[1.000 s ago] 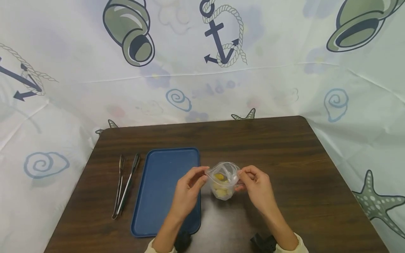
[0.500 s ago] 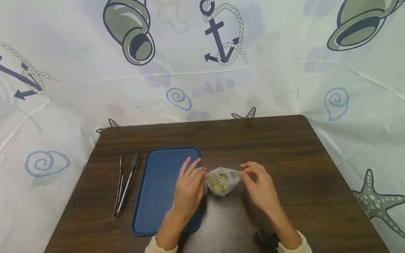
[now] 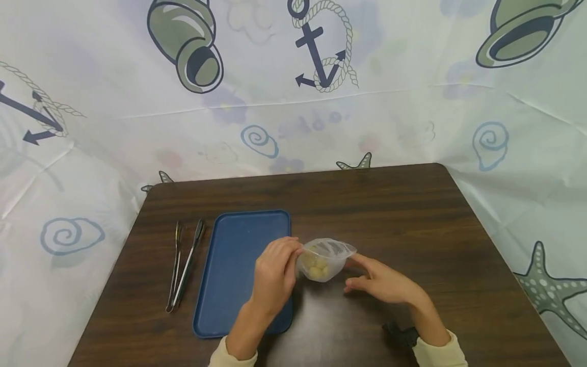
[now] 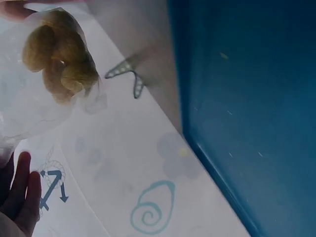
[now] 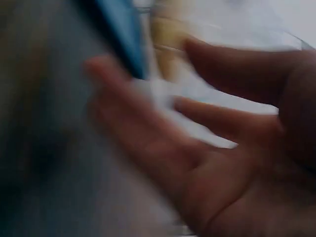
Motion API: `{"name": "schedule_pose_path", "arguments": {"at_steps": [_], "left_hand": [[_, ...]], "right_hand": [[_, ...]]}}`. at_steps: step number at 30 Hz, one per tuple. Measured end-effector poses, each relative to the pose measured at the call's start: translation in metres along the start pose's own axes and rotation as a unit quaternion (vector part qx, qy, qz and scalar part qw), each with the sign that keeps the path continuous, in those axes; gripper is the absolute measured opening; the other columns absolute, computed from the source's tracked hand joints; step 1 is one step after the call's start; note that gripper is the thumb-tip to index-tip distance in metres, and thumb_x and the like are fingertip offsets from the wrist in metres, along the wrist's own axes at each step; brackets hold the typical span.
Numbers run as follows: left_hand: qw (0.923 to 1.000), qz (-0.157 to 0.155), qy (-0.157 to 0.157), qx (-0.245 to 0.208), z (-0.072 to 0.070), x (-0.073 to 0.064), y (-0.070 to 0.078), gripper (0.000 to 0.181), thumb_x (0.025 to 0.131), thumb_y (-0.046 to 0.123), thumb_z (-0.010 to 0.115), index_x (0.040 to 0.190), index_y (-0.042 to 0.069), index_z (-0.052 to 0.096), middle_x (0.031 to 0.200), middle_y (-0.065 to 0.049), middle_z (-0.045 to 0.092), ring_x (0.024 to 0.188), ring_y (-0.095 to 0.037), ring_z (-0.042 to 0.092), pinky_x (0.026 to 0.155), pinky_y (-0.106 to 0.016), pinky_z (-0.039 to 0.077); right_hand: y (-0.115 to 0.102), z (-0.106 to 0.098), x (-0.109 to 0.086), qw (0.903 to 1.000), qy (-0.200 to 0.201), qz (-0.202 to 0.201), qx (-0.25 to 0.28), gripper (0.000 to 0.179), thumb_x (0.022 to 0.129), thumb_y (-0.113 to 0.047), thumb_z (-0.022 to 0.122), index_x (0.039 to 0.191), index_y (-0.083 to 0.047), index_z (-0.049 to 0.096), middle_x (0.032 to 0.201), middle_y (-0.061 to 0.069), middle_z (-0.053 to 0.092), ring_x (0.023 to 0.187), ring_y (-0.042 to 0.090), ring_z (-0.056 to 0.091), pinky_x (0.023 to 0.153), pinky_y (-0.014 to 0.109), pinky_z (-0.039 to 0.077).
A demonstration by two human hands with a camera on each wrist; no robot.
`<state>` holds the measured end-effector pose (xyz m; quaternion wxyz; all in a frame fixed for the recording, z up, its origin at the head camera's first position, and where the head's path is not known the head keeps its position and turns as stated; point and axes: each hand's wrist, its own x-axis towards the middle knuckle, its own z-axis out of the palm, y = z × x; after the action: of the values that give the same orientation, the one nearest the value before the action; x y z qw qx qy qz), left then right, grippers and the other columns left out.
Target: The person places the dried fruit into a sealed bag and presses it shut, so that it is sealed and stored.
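Note:
A clear plastic bag (image 3: 331, 259) hangs above the table, with several yellowish rounded pieces (image 3: 316, 268) in its bottom. They look brownish in the left wrist view, where the bag (image 4: 29, 113) is at the left; their kind is not clear. My left hand (image 3: 273, 270) pinches the bag's left edge at its mouth. On the other side is my right hand (image 3: 382, 279), fingers and thumb spread apart, close to the bag's right side. Whether its fingertips touch the plastic cannot be told. The right wrist view shows this hand (image 5: 212, 163) blurred.
Left of the bag a blue tray (image 3: 229, 265) lies on the dark wooden table (image 3: 412, 214). Metal tongs (image 3: 183, 270) rest beside the tray's left side. A white cloth (image 3: 390, 117) with sea motifs hangs behind the table.
My right hand has let go of the bag's right edge and swung lower, its fingers spreading. My left hand's raised fingers have folded down while it keeps hold of the bag.

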<state>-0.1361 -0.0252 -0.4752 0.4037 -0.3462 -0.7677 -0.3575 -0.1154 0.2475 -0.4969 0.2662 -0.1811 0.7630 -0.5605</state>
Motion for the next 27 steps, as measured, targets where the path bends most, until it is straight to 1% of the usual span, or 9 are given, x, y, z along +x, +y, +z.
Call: {"name": "schedule_pose_path", "arguments": {"at_steps": [2, 5, 6, 8, 11, 14, 17, 23, 27], "left_hand": [[0.9994, -0.027, -0.005, -0.019, 0.0, 0.0, -0.001, 0.004, 0.094, -0.002, 0.07, 0.094, 0.003, 0.071, 0.088, -0.008, 0.074, 0.073, -0.02, 0.071, 0.07, -0.031, 0.059], [0.9981, -0.05, -0.01, -0.033, -0.001, 0.003, -0.003, 0.008, 0.091, -0.004, 0.073, 0.094, 0.003, 0.071, 0.085, -0.007, 0.073, 0.059, -0.012, 0.061, 0.056, -0.022, 0.051], [0.9977, -0.057, -0.009, -0.035, -0.001, 0.005, -0.004, 0.008, 0.091, -0.004, 0.073, 0.094, 0.003, 0.071, 0.083, -0.006, 0.072, 0.057, -0.011, 0.058, 0.054, -0.022, 0.049], [0.9965, -0.075, -0.004, -0.038, -0.002, 0.009, -0.006, 0.008, 0.091, -0.004, 0.073, 0.093, 0.003, 0.071, 0.081, -0.006, 0.071, 0.058, -0.012, 0.059, 0.055, -0.021, 0.05], [0.9926, -0.112, 0.006, -0.045, -0.006, 0.017, -0.009, 0.005, 0.092, -0.002, 0.073, 0.092, 0.004, 0.073, 0.08, -0.006, 0.072, 0.063, -0.015, 0.065, 0.06, -0.023, 0.053], [0.9882, -0.144, 0.012, -0.05, -0.01, 0.025, -0.012, 0.004, 0.094, 0.001, 0.073, 0.092, 0.004, 0.075, 0.081, -0.007, 0.075, 0.067, -0.018, 0.07, 0.064, -0.024, 0.056], [0.9851, -0.16, 0.024, -0.057, -0.013, 0.032, -0.014, 0.005, 0.095, 0.003, 0.072, 0.091, 0.003, 0.075, 0.08, -0.008, 0.075, 0.067, -0.019, 0.071, 0.065, -0.024, 0.057], [0.9809, -0.177, 0.04, -0.072, -0.014, 0.04, -0.018, 0.007, 0.095, 0.002, 0.071, 0.088, 0.002, 0.074, 0.076, -0.01, 0.074, 0.067, -0.02, 0.071, 0.067, -0.025, 0.057], [0.9801, -0.18, 0.027, -0.078, -0.01, 0.038, -0.015, 0.008, 0.095, 0.003, 0.072, 0.088, 0.003, 0.074, 0.075, -0.009, 0.074, 0.068, -0.02, 0.071, 0.067, -0.026, 0.057]], "right_hand": [[0.006, 0.01, 0.008, 0.9996, 0.025, -0.012, -0.001, 0.046, 0.106, -0.018, 0.059, 0.143, 0.006, 0.046, 0.133, 0.034, 0.059, 0.103, 0.036, 0.074, 0.083, 0.041, 0.062], [0.011, 0.022, 0.017, 0.9963, 0.08, -0.027, -0.015, 0.024, 0.106, -0.013, 0.057, 0.122, 0.004, 0.063, 0.107, 0.029, 0.071, 0.088, 0.03, 0.076, 0.073, 0.042, 0.063], [0.011, 0.025, 0.019, 0.9941, 0.1, -0.03, -0.03, 0.019, 0.106, -0.012, 0.057, 0.113, 0.003, 0.067, 0.1, 0.025, 0.073, 0.082, 0.027, 0.076, 0.07, 0.042, 0.063], [0.011, 0.028, 0.021, 0.9884, 0.136, -0.037, -0.058, 0.019, 0.106, -0.01, 0.056, 0.102, 0.0, 0.072, 0.093, 0.021, 0.075, 0.074, 0.022, 0.076, 0.067, 0.041, 0.062], [0.011, 0.03, 0.021, 0.9824, 0.166, -0.037, -0.077, 0.021, 0.106, -0.011, 0.057, 0.1, -0.001, 0.075, 0.092, 0.02, 0.076, 0.072, 0.021, 0.076, 0.065, 0.038, 0.062], [0.011, 0.03, 0.018, 0.9807, 0.178, -0.029, -0.075, 0.023, 0.105, -0.016, 0.06, 0.102, 0.001, 0.076, 0.094, 0.019, 0.077, 0.073, 0.022, 0.076, 0.063, 0.036, 0.062], [0.014, 0.029, 0.017, 0.9812, 0.176, -0.015, -0.078, 0.026, 0.104, -0.022, 0.063, 0.104, -0.001, 0.077, 0.093, 0.015, 0.079, 0.068, 0.022, 0.074, 0.057, 0.032, 0.059], [0.022, 0.024, 0.016, 0.9833, 0.162, -0.013, -0.082, 0.026, 0.101, -0.027, 0.066, 0.094, -0.004, 0.077, 0.082, 0.009, 0.078, 0.055, 0.025, 0.067, 0.044, 0.026, 0.047], [0.026, 0.023, 0.018, 0.9842, 0.145, -0.003, -0.102, 0.024, 0.102, -0.023, 0.066, 0.09, -0.005, 0.077, 0.079, 0.009, 0.077, 0.057, 0.023, 0.068, 0.044, 0.025, 0.048]]}}
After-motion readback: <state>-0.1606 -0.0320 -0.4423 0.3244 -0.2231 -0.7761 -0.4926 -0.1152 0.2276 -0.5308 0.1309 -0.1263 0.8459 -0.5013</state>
